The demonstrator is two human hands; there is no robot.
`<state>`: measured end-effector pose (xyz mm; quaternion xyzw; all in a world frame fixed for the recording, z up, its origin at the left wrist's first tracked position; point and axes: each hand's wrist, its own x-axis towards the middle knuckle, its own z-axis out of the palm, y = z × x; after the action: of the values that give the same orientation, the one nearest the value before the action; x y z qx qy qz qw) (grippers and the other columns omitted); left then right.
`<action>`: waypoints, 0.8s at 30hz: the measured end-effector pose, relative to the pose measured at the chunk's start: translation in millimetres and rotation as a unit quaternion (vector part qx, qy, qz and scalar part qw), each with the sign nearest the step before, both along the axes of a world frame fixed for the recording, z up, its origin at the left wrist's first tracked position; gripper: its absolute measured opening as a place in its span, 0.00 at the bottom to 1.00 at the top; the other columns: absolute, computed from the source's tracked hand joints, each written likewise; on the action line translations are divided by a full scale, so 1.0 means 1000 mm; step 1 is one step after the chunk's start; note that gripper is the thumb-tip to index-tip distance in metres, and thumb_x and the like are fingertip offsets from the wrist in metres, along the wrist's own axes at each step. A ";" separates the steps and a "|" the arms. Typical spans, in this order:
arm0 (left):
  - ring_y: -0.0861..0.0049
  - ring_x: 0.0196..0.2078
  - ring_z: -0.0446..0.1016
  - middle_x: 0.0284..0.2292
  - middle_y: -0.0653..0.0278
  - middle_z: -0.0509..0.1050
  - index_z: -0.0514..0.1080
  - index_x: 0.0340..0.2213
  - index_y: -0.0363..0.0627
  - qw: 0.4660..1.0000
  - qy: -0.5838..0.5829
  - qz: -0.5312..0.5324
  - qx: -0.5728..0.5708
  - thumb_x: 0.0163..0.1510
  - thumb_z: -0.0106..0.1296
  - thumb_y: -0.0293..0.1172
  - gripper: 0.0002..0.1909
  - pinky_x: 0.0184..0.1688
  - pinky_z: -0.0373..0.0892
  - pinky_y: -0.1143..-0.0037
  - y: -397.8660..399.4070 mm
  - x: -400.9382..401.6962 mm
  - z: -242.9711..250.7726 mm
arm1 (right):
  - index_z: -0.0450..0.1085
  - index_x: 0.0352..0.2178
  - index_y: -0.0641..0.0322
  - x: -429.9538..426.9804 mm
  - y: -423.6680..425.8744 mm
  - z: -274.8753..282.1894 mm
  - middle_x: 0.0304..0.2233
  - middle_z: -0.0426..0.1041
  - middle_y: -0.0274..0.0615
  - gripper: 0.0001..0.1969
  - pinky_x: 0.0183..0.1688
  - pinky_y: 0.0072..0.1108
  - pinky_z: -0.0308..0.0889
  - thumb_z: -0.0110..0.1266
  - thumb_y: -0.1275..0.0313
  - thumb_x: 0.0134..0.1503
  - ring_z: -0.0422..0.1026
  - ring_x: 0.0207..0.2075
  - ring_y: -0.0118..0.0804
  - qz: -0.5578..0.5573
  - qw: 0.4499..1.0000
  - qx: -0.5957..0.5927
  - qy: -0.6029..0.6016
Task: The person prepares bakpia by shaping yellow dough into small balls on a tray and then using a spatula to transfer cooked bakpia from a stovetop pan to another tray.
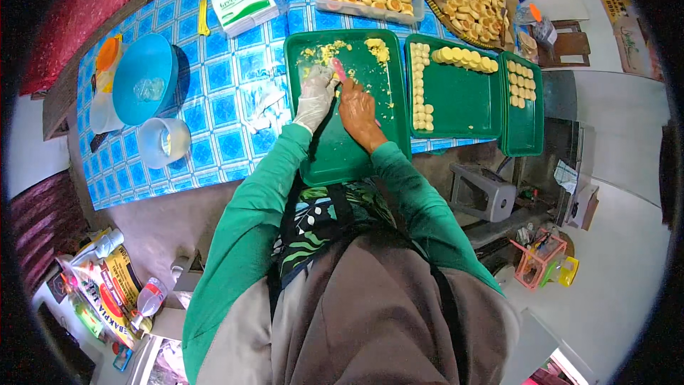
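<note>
A green plastic tray (347,163) lies before me, with yellow crumbly paste (379,51) near its far edge. My left hand (316,97), in a translucent disposable glove, is over the tray's left part; its fingers are bent, and what lies within them is hidden. My right hand (359,111), bare, grips a pink-handled tool (338,69) whose working end reaches the gloved fingers. Another green tray (459,127) to the right bears small pale dough rounds (419,88) and a row of yellow discs (465,59). More pale rounds (521,84) sit on a farther tray (523,133).
A plastic box (368,9) and a round woven tray (446,20) of browned pastries stand at the back. On the left are a blue bowl (145,79), a translucent cup (164,143) and a pack of tissues (245,5). A grey stool (483,192) stands below the table's right side.
</note>
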<state>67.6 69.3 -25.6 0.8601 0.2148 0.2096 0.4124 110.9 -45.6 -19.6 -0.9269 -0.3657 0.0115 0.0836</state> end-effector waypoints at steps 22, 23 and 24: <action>0.71 0.35 0.74 0.36 0.57 0.74 0.64 0.46 0.35 0.905 -0.044 0.078 -0.417 0.39 0.56 0.18 0.28 0.32 0.72 0.74 0.019 0.019 -0.031 | 0.61 0.56 0.39 0.009 0.015 0.007 0.28 0.74 0.58 0.24 0.34 0.46 0.67 0.46 0.69 0.57 0.72 0.32 0.61 -0.013 0.979 0.120 0.162; 0.71 0.35 0.74 0.36 0.57 0.74 0.64 0.46 0.35 0.905 -0.048 0.075 -0.416 0.39 0.56 0.18 0.28 0.32 0.72 0.74 0.014 0.018 -0.026 | 0.62 0.56 0.39 0.009 0.011 0.003 0.30 0.74 0.59 0.23 0.35 0.45 0.67 0.47 0.68 0.57 0.72 0.33 0.61 -0.006 0.976 0.153 0.153; 0.72 0.34 0.74 0.36 0.56 0.74 0.64 0.46 0.35 0.887 -0.070 0.077 -0.450 0.40 0.54 0.15 0.27 0.30 0.72 0.76 0.020 0.013 -0.021 | 0.62 0.56 0.39 0.008 0.018 0.008 0.30 0.74 0.59 0.23 0.35 0.45 0.67 0.47 0.68 0.57 0.72 0.33 0.61 0.006 0.975 0.161 0.152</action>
<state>80.1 88.9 -46.5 0.5461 0.3219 0.1809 0.7520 118.6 -28.0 -11.8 -0.8863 -0.3518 0.0933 0.2862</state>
